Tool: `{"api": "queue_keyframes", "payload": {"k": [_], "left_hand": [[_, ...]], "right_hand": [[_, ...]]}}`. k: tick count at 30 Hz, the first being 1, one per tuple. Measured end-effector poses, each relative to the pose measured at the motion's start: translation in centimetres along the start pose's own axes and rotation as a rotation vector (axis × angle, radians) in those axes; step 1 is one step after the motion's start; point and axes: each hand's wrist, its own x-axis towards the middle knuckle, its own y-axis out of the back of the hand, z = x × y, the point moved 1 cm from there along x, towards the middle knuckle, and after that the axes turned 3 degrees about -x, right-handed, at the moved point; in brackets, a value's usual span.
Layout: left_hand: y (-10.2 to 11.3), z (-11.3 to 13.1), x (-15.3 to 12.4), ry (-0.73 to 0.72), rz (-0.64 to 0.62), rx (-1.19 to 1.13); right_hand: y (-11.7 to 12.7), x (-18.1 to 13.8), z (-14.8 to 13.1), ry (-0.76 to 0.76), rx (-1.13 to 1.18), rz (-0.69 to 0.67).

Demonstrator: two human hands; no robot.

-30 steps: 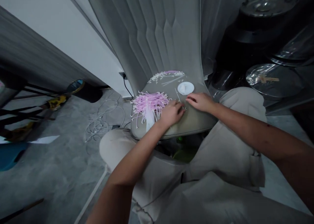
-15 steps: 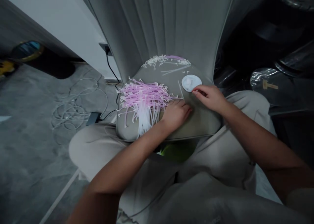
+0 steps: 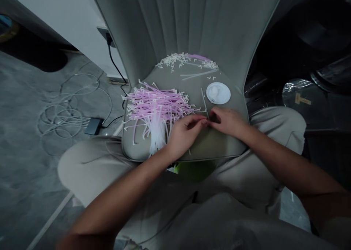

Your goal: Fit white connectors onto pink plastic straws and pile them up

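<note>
A grey padded chair seat (image 3: 219, 144) lies in front of me. On its left side is a pile of pink and white sticks (image 3: 156, 109) with short cross-pieces at their ends. My left hand (image 3: 184, 135) and my right hand (image 3: 229, 121) meet fingertip to fingertip over the seat's middle, both pinched on a thin stick (image 3: 204, 103) that runs away from them. A small white round lid (image 3: 218, 93) lies just beyond my right hand. A heap of small white bits (image 3: 186, 60) with some loose sticks sits at the back of the seat.
White cables (image 3: 65, 113) and a dark box (image 3: 93, 126) lie on the grey floor at left, with a black cord (image 3: 113, 63) running to a wall socket. Dark round shiny objects (image 3: 301, 93) stack up at right. My knees flank the seat.
The view has tilted down and moved closer. My right hand drew back from beside the white lid and my left hand lifted, so the fingertips now meet on a stick.
</note>
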Motion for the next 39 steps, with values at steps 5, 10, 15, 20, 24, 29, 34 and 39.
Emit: {"api": "queue_keyframes", "payload": {"k": [5, 10, 15, 20, 24, 29, 34, 39], "left_hand": [[0.1, 0.0, 0.5, 0.080, 0.059, -0.141], [0.1, 0.2, 0.6, 0.095, 0.086, -0.171], [0.4, 0.1, 0.7, 0.064, 0.112, -0.208], [0.9, 0.4, 0.8, 0.048, 0.198, -0.311], [2.3, 1.3, 1.2, 0.063, 0.241, -0.402], [4.3, 2.1, 2.0, 0.027, 0.253, -0.557], [4.2, 2.1, 1.7, 0.047, 0.246, -0.584], [3.4, 2.0, 1.2, 0.101, 0.206, -0.547]], "right_hand": [[0.7, 0.5, -1.1, -0.046, -0.089, -0.113], [1.4, 1.3, -1.5, -0.071, -0.125, -0.210], [1.6, 2.5, -1.1, -0.110, -0.003, -0.280], [1.7, 2.1, 0.3, -0.233, 0.666, -0.376], [1.9, 1.0, -0.5, -0.107, 1.119, -0.374], [1.9, -0.6, -3.2, -0.025, 1.450, -0.378], [2.0, -1.8, -4.4, 0.075, 1.577, -0.378], [2.3, -2.6, -4.9, 0.035, 1.579, -0.156]]}}
